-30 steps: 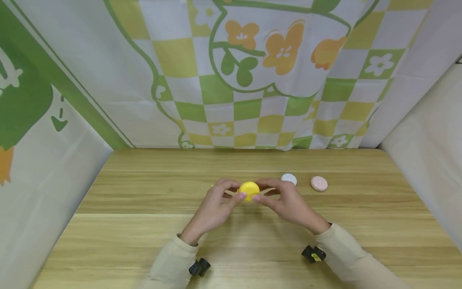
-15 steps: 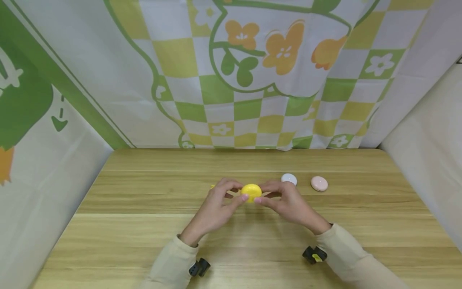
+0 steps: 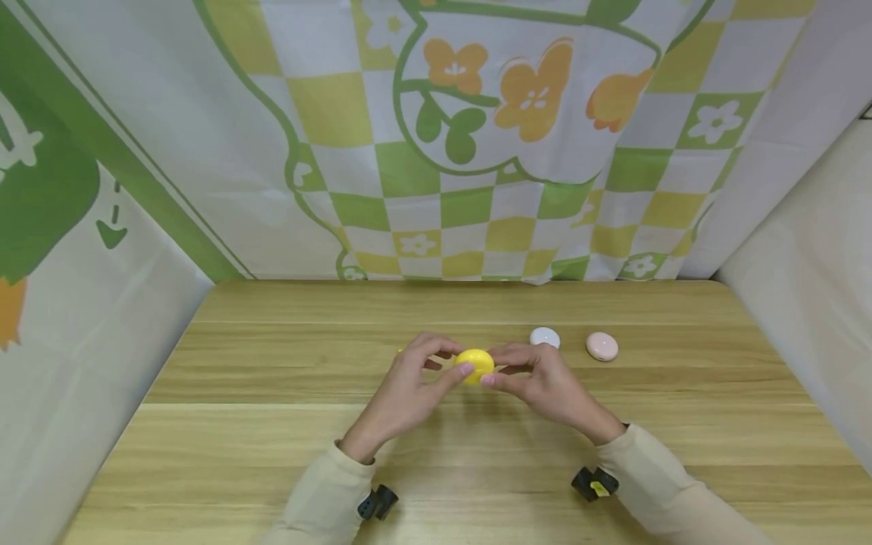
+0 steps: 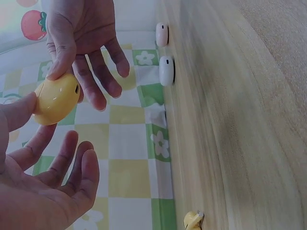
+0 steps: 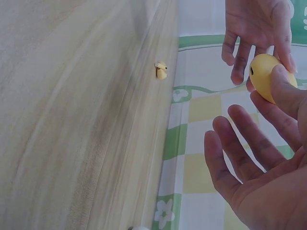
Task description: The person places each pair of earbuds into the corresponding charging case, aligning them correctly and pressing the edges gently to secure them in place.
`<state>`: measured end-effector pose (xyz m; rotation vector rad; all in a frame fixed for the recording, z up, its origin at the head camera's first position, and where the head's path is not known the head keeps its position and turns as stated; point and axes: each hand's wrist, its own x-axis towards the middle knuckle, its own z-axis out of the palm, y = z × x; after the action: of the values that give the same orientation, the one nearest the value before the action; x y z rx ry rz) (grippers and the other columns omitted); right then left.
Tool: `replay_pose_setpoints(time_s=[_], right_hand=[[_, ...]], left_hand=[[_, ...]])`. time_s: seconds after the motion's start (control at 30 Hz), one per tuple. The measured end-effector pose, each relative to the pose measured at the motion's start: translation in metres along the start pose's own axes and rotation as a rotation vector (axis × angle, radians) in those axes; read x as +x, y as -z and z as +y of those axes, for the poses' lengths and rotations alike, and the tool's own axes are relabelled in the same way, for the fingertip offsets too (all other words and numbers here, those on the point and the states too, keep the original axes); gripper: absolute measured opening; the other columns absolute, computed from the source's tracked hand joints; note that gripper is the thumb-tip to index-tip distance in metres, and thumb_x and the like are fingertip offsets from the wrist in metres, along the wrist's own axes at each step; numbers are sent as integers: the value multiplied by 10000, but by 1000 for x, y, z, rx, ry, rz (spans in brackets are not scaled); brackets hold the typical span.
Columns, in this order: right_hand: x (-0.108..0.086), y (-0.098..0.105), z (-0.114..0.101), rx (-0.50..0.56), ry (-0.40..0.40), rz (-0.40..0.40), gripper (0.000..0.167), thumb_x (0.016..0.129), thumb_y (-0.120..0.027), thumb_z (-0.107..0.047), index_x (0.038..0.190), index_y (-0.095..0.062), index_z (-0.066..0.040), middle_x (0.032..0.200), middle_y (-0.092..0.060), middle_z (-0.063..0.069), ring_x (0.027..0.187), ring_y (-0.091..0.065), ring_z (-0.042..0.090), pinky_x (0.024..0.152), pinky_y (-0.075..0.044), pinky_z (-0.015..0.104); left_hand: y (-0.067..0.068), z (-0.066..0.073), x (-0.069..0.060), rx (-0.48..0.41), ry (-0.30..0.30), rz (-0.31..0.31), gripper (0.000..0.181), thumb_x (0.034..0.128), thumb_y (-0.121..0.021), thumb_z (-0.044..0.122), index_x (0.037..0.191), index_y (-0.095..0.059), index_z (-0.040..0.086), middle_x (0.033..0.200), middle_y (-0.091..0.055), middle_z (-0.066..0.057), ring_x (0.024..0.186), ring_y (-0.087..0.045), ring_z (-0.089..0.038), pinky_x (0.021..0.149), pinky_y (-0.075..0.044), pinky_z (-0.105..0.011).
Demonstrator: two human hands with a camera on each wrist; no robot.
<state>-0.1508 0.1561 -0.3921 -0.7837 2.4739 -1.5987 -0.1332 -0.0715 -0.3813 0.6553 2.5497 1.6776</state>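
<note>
Both hands hold a rounded, glossy yellow earbud case [image 3: 474, 365] above the table, its lid down. The left hand [image 3: 409, 382] pinches its left side between thumb and forefinger. At the opposite side, the right hand [image 3: 545, 382] pinches it likewise. A small dark port shows on the underside of the case [image 4: 57, 98] in the left wrist view. Small yellow earbuds [image 5: 161, 71] lie on the table beyond the left hand, mostly hidden by it in the head view. Behind the right hand is a white case [image 3: 545, 337], partly covered by the fingers.
A pale pink case [image 3: 602, 347] lies on the wooden table [image 3: 272, 454] to the right of the white one. A patterned cloth [image 3: 463, 204] hangs along the table's back edge, and pale sheets hang at both sides.
The yellow case has shifted slightly right and toward the person, both hands keeping hold of it. The left thumb lies further over its front. The other cases stay put.
</note>
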Motion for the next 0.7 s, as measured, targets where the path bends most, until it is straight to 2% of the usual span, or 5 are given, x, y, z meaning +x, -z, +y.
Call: replay_pose_setpoints(time_s=[0.27,0.47,0.7], right_hand=[[-1,-1,0,-12,-9,8,253,866,-809,-90,1111,-777,-34,1149,-737,85,1121,-657,266,879,-572,342],[-3,-1,1,-5,-1,-7,256,868,-807,-112,1114,-778,-46,1138,-744,58,1137,-655,266,900,-568,385],[-5,-2,1,-50,11,-7,236,870,-805,-130,1090,-781,-48,1124,-749,44,1151,-648,275,912,-562,385]], left_hand=[[-1,0,1,7,-4,6,201,1008,-661,267,1087,-720,92,1178,-617,-42,1122,-568,-210,964,-483,-475],[-2,0,2,17,8,25,224,1023,-637,289,1040,-737,89,1171,-617,-45,1128,-569,-214,951,-491,-460],[-2,-1,2,26,27,18,292,1054,-573,328,989,-748,103,1177,-615,-51,1130,-568,-229,939,-498,-467]])
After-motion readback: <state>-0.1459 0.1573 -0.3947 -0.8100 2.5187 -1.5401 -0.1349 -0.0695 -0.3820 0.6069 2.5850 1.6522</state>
